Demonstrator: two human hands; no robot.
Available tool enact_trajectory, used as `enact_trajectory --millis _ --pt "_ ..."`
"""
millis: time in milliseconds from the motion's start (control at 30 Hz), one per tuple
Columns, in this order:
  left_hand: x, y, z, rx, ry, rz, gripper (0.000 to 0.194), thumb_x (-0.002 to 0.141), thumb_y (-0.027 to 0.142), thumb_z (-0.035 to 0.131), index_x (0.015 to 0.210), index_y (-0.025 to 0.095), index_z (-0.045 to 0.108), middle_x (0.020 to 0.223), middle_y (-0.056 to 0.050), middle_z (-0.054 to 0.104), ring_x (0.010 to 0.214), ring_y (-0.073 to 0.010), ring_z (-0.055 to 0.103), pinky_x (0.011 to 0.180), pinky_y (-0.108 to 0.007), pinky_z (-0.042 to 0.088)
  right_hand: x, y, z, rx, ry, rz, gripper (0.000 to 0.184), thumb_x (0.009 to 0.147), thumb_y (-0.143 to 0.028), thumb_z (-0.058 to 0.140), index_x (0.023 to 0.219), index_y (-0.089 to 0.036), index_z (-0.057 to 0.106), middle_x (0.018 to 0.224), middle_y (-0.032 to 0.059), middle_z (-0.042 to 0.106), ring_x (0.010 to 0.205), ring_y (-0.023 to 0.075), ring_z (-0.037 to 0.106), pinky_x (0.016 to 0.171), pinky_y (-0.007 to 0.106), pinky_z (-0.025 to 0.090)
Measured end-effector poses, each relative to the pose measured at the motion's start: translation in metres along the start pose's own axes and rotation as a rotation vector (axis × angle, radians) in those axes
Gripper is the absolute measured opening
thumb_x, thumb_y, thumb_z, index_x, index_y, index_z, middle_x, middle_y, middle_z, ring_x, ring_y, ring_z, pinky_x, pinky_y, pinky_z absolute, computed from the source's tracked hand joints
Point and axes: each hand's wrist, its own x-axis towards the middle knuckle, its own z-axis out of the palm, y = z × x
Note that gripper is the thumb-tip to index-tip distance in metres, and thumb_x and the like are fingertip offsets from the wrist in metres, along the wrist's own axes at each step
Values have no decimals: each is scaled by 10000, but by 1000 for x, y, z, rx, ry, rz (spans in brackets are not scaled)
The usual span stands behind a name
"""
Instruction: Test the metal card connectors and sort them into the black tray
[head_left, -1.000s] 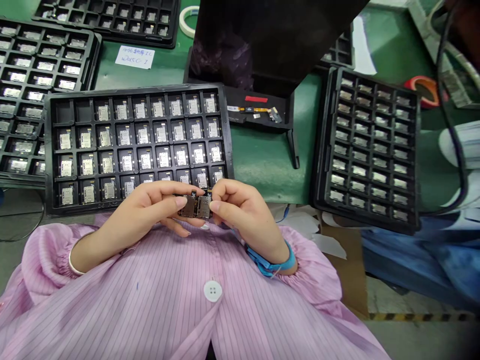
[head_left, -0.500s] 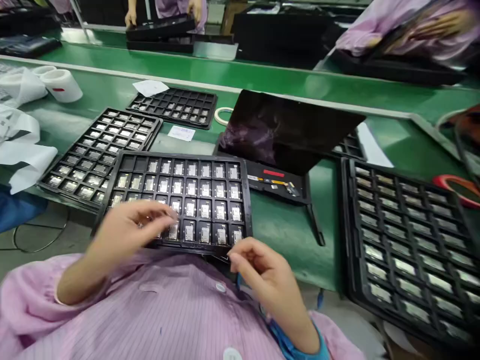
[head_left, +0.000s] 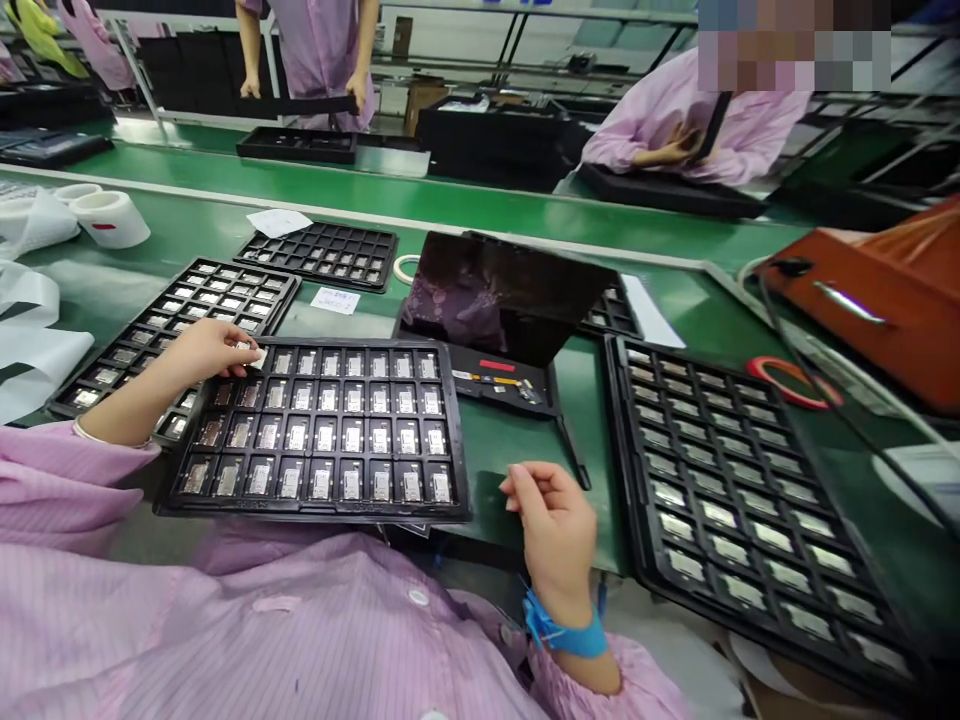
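"What's the left hand [head_left: 212, 347] doing?"

"It's hovering at the far left corner of the middle tray [head_left: 459, 455], fingers clamping on one small silver part [head_left: 259, 357]. They're gripping its edge, probably so the flat face is staying unmarked."

"And the right hand [head_left: 556, 515]?"

"It's hanging to the right of the middle tray, fingers curling loosely. I'm seeing nothing between them, but I can't tell whether the tips are meeting."

"Why is that tray sitting so close?"

"Likely it's lying at the near edge of the counter [head_left: 525, 430] to keep every pocket within reach. The pockets are presumably keeping the silver pieces [head_left: 352, 436] from rubbing."

"Are you counting them?"

"Seven are showing in the far row and nine in each of three nearer rows: thirty-four. The left hand is hiding that far row's left end."

"Other trays?"

"Four are showing: a left tray [head_left: 287, 303] just beside the middle tray, a back tray [head_left: 375, 245] behind it, a right tray [head_left: 628, 455] well to its right, and a half-hidden tray [head_left: 628, 312] behind one raised black screen [head_left: 517, 290]. Anything stacked beneath is escaping my count."
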Motion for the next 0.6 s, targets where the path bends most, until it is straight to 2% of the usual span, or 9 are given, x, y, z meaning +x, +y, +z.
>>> enact_trajectory --millis 67,267,433,600 --pt "-1 -1 -4 28 -7 15 477 569 471 857 866 121 726 603 -31 697 594 -182 653 509 -235 451 -2 -2 0 -20 -5 -21 232 836 -395 663 768 -179 612 648 15 625 540 137 540 533 271 452" --pt "-13 -18 -17 4 44 83 462 740 499 729 973 102 684 643 49 707 669 -158 679 584 -205 468 -4 -3 2 -70 3 -59 242 837 -406 647 774 -174 622 624 18 618 537 145 545 519 270 451" --pt "-17 -26 -11 70 168 132 371 753 423 714 973 127 674 612 114 659 561 -92 608 557 -195 361 -5 0 3 -119 -10 -99 245 856 -404 629 771 -174 617 622 14 612 536 141 546 521 264 449" --pt "-20 -19 -10 130 261 143 333 728 400 718 944 153 660 644 95 639 573 -124 562 599 -235 349 -5 1 3 -105 -20 -105 259 861 -422 626 769 -180 612 618 7 601 532 142 536 516 262 440"
